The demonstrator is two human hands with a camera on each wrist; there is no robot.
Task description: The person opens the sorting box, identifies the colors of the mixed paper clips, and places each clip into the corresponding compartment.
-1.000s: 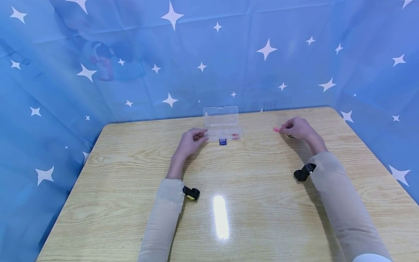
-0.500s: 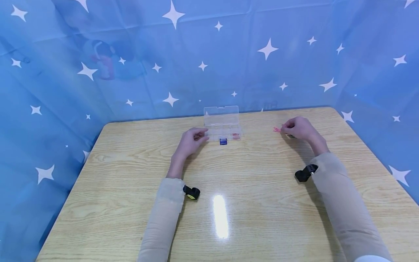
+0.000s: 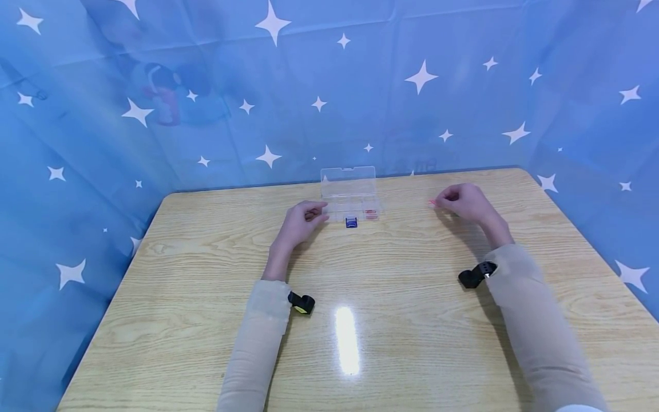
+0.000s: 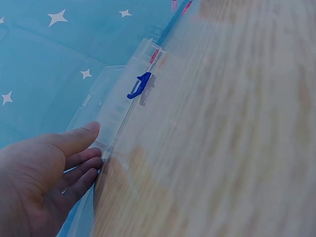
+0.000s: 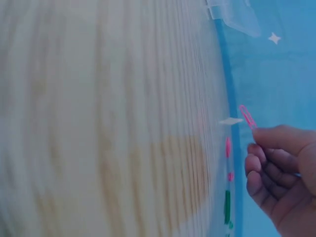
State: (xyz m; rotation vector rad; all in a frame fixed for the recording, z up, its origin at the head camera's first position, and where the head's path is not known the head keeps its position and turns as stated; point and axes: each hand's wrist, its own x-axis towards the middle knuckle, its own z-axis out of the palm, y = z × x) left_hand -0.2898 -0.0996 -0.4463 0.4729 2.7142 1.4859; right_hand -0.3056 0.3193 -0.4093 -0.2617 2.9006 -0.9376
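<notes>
1. The clear box (image 3: 337, 209) lies on the wooden bench (image 3: 206, 332), near its far edge; its clear lid (image 3: 348, 182) is raised along the back.
2. The left hand (image 3: 301, 223) is at the box's left end, thumb and fingers loosely curved with a gap between them. They grasp nothing that can be made out; the tips are at the box's corner, and whether they press on it cannot be told.
3. The right hand (image 3: 465, 201) is to the right of the box, well apart from it. Its thumb and forefinger pinch a pink paper clip (image 5: 247, 116), whose looped end sticks out past the fingertips; the other fingers are curled in.
4. Small pink pieces (image 5: 228, 147) and green pieces (image 5: 227, 207) lie on the bench close to the right hand, likewise right of the box; their exact shapes are blurred.
5. A blue piece (image 3: 351, 222) with an open frame sits at the middle of the box's front edge.
6. Red pieces (image 3: 370, 213) lie in the box, in its front right part.
7. Behind the box hangs a blue curtain (image 3: 206, 68) with white stars.
8. In front of the box, a bright reflection (image 3: 347, 341) shows on the bench, between the two light sleeves (image 3: 254, 343).
</notes>
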